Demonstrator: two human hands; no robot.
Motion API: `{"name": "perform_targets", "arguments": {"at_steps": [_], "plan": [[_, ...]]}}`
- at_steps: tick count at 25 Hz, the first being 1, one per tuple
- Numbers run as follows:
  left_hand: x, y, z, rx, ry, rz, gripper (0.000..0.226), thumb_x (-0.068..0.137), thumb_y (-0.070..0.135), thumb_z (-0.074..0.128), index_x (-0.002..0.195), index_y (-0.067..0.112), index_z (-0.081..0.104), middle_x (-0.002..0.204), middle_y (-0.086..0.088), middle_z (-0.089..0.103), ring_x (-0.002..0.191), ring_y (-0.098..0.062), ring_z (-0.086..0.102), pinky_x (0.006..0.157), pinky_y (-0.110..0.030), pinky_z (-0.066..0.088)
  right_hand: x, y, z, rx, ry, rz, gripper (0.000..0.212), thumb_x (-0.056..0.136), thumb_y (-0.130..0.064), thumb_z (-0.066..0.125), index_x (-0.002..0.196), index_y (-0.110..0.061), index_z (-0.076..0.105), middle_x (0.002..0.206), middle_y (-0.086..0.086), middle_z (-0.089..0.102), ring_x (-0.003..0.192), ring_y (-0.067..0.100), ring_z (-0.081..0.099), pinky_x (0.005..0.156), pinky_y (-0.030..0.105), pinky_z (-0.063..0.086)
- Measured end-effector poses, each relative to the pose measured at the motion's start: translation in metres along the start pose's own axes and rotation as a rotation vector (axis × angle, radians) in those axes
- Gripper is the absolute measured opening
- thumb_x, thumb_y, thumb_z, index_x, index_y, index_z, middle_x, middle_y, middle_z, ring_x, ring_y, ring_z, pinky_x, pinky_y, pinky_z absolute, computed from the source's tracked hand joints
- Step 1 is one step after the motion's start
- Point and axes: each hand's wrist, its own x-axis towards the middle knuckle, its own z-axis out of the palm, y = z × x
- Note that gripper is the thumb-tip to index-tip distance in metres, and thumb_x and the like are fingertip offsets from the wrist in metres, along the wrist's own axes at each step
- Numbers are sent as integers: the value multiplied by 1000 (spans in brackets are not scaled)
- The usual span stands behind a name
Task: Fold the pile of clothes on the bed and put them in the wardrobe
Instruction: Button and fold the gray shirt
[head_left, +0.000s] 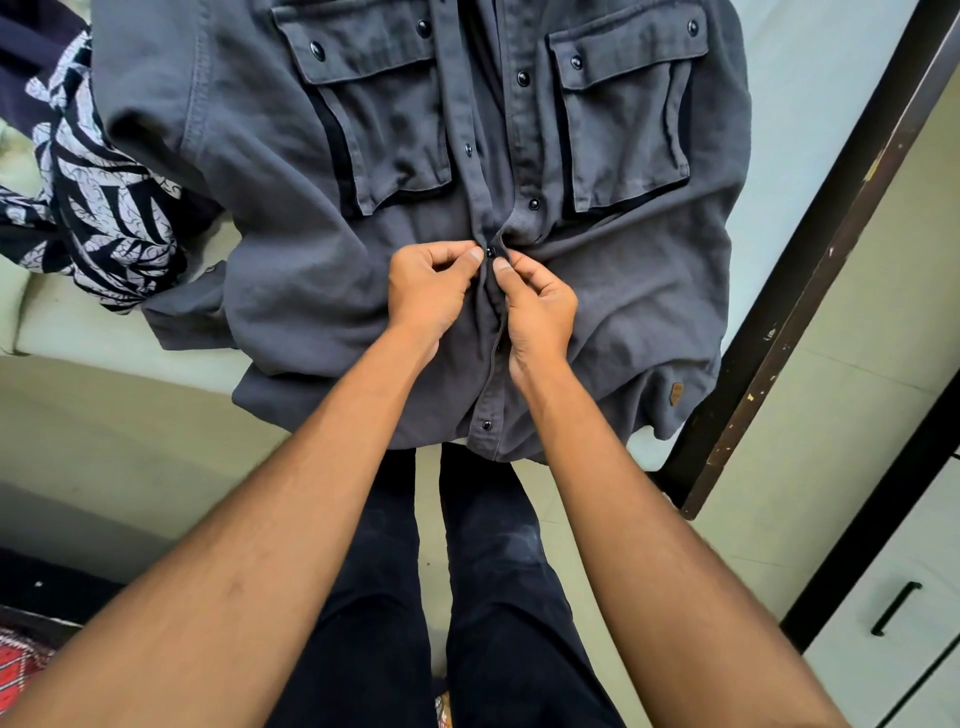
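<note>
**Grey shirt being fastened flat on the bed**

The grey shirt is judged to be soft but fairly heavy. The cloth looks thick and brushed, so it should drape and bunch rather than hold a crease, and it is unlikely to slip. Nothing about it seems fragile except the snaps, which are best pressed squarely. For folding, it is best taken at the shoulders and side seams, and the doubled placket gives the firmest edge to grip.

The shirt is spread front-up on the bed, with the collar end away from the person. The hem reaches past the near edge, above the person's dark trousers. Two flapped chest pockets with dark snaps are seen, and a small brown tag sits near the hem. Wrinkles gather around the middle of the front.

Both hands are closed on the placket. The left hand and the right hand each pinch the cloth between thumb and curled fingers, on either side of one dark snap button. Above them the front appears to be unfastened.

A navy-and-white patterned garment is lying beside the shirt, partly under its sleeve. A dark bed frame and a white cabinet front with a black handle are seen at the right. Whether that is the wardrobe cannot be told.
</note>
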Motion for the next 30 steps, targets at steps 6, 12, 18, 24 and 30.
{"name": "perform_targets", "arguments": {"at_steps": [6,12,18,24,30], "plan": [[-5,0,0,42,15,42,16,91,12,72,105,8,77,95,-1,77,87,-7,71,91,-26,57,0,2,1,0,-10,-11,21,91,2,71,111,-1,74,103,17,77,100,24,74,97,37,58],[-7,0,1,46,25,45,17,90,12,72,106,8,77,98,-1,77,96,-10,72,94,-28,56,0,4,1,61,-33,17,24,91,3,70,114,-1,73,100,11,77,98,18,74,97,34,58],[-5,-1,0,31,18,-5,20,92,10,70,111,7,75,104,-1,75,102,-10,70,98,-27,54,-1,6,4,-30,-39,-43,21,88,0,75,109,-4,76,109,13,76,106,18,73,95,28,56],[2,-2,-6,-30,-46,-89,29,77,2,65,100,13,78,98,6,75,106,-15,70,102,-37,53,6,7,2,-244,-36,-173,19,87,1,76,106,0,77,102,1,75,99,8,71,91,20,54],[2,7,-8,-95,-85,-122,13,77,21,66,79,17,78,90,-9,77,90,-16,72,87,-30,58,3,-15,-6,-348,-189,-42,20,92,-10,73,111,-8,77,110,2,77,100,4,70,90,23,55]]}}
